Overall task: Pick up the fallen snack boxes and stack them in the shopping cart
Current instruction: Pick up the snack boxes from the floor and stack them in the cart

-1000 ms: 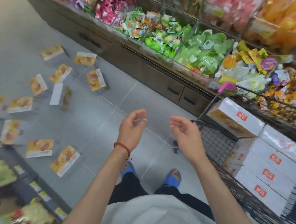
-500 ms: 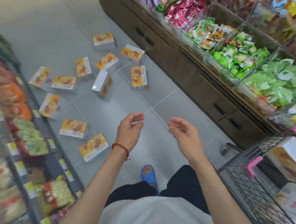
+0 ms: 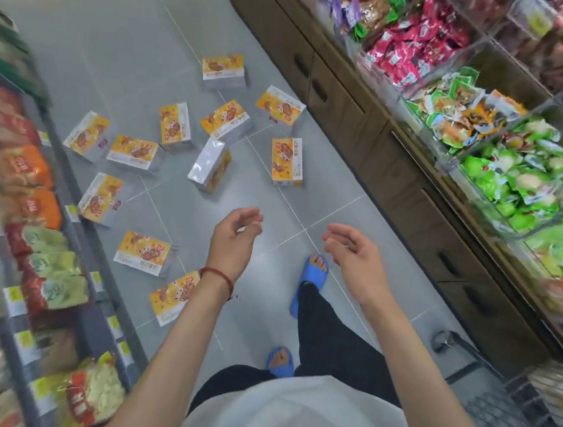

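Nearer now, the boxes lie on the floor ahead of the fingers — left hand and right hand loosely curled, holding nothing.

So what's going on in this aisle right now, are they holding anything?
A person stands in a shop aisle with both hands empty. The left hand and right hand are held out, fingers loosely curled, above the tiled floor. About eleven orange snack boxes lie scattered on the floor ahead, none being touched. The nearest box is partly hidden behind the left forearm. The wire shopping cart shows only at the lower right edge, too blurred to make out its contents.
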`<state>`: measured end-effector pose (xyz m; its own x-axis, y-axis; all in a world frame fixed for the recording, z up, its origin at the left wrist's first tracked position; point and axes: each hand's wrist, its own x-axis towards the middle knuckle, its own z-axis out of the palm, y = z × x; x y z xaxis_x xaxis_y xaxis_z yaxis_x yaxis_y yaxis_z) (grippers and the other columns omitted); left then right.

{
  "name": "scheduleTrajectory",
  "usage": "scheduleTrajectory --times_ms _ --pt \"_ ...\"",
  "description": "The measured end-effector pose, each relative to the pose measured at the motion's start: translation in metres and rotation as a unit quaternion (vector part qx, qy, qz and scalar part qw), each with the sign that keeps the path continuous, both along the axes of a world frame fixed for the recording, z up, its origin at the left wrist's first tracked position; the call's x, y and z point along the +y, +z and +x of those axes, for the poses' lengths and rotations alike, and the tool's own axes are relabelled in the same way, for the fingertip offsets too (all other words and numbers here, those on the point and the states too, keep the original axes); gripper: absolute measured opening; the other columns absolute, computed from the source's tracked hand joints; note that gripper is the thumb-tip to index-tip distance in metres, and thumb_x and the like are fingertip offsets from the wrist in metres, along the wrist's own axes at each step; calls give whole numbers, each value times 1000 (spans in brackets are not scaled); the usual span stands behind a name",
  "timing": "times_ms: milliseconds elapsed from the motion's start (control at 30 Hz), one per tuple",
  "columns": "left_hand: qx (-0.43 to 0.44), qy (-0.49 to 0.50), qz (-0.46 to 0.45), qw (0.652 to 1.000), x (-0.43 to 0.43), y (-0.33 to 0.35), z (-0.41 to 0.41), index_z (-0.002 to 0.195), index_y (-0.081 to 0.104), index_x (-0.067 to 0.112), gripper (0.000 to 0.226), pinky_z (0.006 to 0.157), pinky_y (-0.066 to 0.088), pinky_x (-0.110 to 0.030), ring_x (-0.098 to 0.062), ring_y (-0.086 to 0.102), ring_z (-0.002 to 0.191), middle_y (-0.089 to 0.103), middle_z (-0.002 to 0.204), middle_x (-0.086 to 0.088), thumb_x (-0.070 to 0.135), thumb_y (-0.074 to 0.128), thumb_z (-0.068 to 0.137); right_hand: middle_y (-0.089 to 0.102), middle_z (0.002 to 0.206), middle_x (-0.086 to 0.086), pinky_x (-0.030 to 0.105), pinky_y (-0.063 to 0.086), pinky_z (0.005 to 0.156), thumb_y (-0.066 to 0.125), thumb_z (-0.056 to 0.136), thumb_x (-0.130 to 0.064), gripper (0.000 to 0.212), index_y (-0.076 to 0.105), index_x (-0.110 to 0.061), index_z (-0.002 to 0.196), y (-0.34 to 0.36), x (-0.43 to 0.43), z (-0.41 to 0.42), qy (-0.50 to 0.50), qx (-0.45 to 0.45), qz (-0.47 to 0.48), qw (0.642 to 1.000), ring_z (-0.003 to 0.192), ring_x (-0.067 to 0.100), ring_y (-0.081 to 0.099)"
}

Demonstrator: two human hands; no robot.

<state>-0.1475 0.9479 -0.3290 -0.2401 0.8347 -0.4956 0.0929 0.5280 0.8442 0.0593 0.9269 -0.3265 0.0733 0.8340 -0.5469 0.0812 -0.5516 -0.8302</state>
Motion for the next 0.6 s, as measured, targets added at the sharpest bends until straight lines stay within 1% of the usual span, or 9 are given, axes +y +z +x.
scheduleTrajectory --times_ms 67,133,233,333,400,500,533,600 --pt "-2 16 -9 1000 41 0 -1 113 65 20 25 91 48 -30 -24 66 113 70 112 -1 4 57 95 73 113 -6 17 48 85 62 99 -13 23 67 -32 111 -2 42 1 15 3 -9 1000 90 -4 67" --pt "-9 37 -23 999 78 0 -2 113 64 21 24 95 48 -34 -22 65 114 70 115 0 5 56 96 74 113 -6 17 47 84 63 99 -14 23 67 -32 112 -4 84 1 34 0 -22 999 93 -2 67" --pt "-23 104 -29 994 125 0 -4 116 65 22 22 94 50 -32 -17 67 110 69 119 1 12 55 100 74 116 -1 13 48 76 64 98 -12 23 68 -28 114 -10 150 1 73 -7 -29 997 95 1 66" --pt "-39 143 -50 988 166 -6 -7 115 65 23 20 94 51 -32 -14 67 108 70 116 5 14 54 101 73 118 5 11 47 76 64 98 -12 24 69 -19 121 -16 214 -2 108 -37 -35 993 98 5 66" --pt "-49 149 -49 986 195 -11 -10 114 64 24 20 91 51 -29 -14 67 108 70 114 8 13 54 100 73 118 5 9 47 77 64 99 -12 27 68 -16 125 -16 254 -8 135 -47 -36 989 99 7 65" --pt "-75 166 -52 982 241 -25 -19 116 63 21 21 75 53 -18 -15 67 104 69 112 7 12 52 101 71 121 2 13 47 82 61 101 -16 28 66 -20 129 -21 311 -20 212 -59 -52 974 104 6 64" --pt "-80 170 -57 981 256 -32 -23 117 63 19 22 73 52 -17 -15 67 104 69 111 7 11 52 101 70 123 0 14 46 83 60 102 -17 29 65 -21 131 -25 329 -26 241 -61 -59 967 106 5 64" --pt "-85 176 -75 978 288 -47 -32 116 64 20 22 76 50 -20 -17 67 108 70 111 5 11 53 100 68 124 -4 15 46 85 59 103 -19 31 63 -23 133 -35 365 -39 271 -76 -68 957 111 5 63"
